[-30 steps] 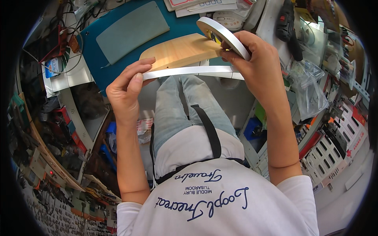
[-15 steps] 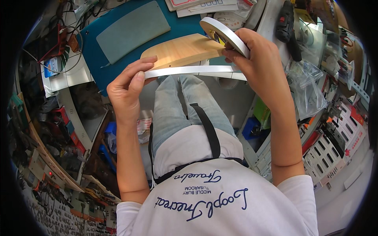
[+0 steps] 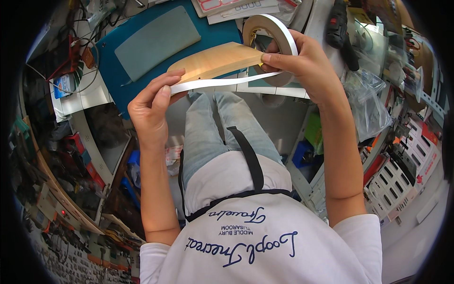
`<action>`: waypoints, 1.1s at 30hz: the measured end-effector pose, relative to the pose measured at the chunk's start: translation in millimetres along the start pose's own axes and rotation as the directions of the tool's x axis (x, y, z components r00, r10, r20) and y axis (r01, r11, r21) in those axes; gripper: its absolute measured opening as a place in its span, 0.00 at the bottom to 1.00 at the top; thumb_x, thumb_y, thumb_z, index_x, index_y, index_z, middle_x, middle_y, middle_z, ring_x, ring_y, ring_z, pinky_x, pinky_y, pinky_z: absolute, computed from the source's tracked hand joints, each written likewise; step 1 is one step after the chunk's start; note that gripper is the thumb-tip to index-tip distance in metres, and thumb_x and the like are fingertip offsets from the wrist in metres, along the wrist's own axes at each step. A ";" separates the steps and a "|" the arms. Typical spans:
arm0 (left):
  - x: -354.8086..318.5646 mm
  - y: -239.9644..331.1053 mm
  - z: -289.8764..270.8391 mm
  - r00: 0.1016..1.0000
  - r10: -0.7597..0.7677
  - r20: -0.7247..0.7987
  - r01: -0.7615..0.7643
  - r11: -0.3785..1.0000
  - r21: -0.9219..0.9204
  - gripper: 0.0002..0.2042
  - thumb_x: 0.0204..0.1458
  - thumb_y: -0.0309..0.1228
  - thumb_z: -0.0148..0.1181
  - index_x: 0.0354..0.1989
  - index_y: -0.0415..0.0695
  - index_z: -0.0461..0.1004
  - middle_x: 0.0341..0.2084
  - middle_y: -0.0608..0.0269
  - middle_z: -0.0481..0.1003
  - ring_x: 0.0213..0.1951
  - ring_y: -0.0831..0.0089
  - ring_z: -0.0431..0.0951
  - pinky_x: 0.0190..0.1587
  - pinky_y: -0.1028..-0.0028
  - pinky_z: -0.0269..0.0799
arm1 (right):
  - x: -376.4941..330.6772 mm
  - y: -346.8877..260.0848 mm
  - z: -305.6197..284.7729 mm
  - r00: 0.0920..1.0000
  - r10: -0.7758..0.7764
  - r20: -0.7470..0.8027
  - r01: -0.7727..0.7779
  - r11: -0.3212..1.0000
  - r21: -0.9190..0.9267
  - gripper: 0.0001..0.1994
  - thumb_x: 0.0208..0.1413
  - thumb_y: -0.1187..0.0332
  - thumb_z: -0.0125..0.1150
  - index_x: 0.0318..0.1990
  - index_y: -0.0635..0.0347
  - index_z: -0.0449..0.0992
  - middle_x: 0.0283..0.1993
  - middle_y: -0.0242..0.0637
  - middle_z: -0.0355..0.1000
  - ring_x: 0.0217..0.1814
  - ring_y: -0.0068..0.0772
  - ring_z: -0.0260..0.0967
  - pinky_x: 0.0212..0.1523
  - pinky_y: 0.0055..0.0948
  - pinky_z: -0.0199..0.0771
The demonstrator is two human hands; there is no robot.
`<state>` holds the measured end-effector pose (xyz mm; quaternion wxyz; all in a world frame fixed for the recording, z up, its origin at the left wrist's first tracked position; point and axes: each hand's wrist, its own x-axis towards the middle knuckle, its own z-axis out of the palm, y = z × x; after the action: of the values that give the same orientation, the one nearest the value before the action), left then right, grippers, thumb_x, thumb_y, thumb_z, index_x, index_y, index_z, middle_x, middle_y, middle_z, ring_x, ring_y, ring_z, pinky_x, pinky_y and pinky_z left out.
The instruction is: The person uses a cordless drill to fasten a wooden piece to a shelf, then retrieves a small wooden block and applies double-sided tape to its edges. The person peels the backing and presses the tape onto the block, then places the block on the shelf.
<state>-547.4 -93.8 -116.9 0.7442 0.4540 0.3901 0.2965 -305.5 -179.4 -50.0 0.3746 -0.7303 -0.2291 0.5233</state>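
Honestly, your left hand (image 3: pixel 150 104) pinched the white strip (image 3: pixel 213 83) and wooden board (image 3: pixel 215 60), right hand (image 3: pixel 309 64) gripped board and roll (image 3: pixel 285 38), all by the desk (image 3: pixel 92 92); getting that strip taut probably mattered most.

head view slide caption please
Left hand holds wooden board and white strip; right hand grips white roll at the board's right end.

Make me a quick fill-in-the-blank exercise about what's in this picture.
The right hand holds a ____ of tape.
The strip reaching the left hand is coloured ____.
The curved board is made of ____.
The black drill lies to the ____ of the grey-green sheet.
Missing words: roll, white, wood, right.
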 end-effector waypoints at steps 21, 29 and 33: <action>4.5 4.7 -0.9 1.000 -0.011 -0.007 0.011 1.000 -0.012 0.11 0.52 0.27 0.51 0.36 0.32 0.76 0.37 0.47 0.75 0.40 0.63 0.77 0.42 0.66 0.77 | 8.4 44.1 6.2 0.850 -0.240 -0.469 0.422 0.843 0.333 0.11 0.57 0.62 0.55 0.42 0.58 0.65 0.39 0.37 0.74 0.34 0.18 0.67 0.31 0.17 0.64; 9.3 7.1 -3.7 0.999 -0.010 0.033 0.010 1.000 0.009 0.13 0.52 0.30 0.51 0.38 0.32 0.74 0.41 0.42 0.73 0.41 0.56 0.77 0.45 0.63 0.75 | -8.6 34.5 0.3 0.867 -0.324 -0.379 0.486 0.717 0.499 0.16 0.52 0.73 0.60 0.47 0.61 0.63 0.44 0.42 0.71 0.35 0.23 0.68 0.34 0.22 0.70; 9.0 6.5 -0.4 0.999 -0.018 0.043 0.017 1.000 0.011 0.13 0.52 0.30 0.51 0.38 0.32 0.74 0.40 0.43 0.73 0.41 0.56 0.77 0.45 0.63 0.75 | -16.8 31.7 -0.6 0.830 -0.353 -0.432 0.542 0.693 0.475 0.15 0.52 0.77 0.58 0.47 0.59 0.63 0.53 0.47 0.66 0.47 0.33 0.70 0.44 0.30 0.76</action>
<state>-543.6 -83.8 -114.0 0.7525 0.4609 0.3796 0.2780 -312.6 -211.3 -64.8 0.7266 -0.5733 -0.1703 0.3382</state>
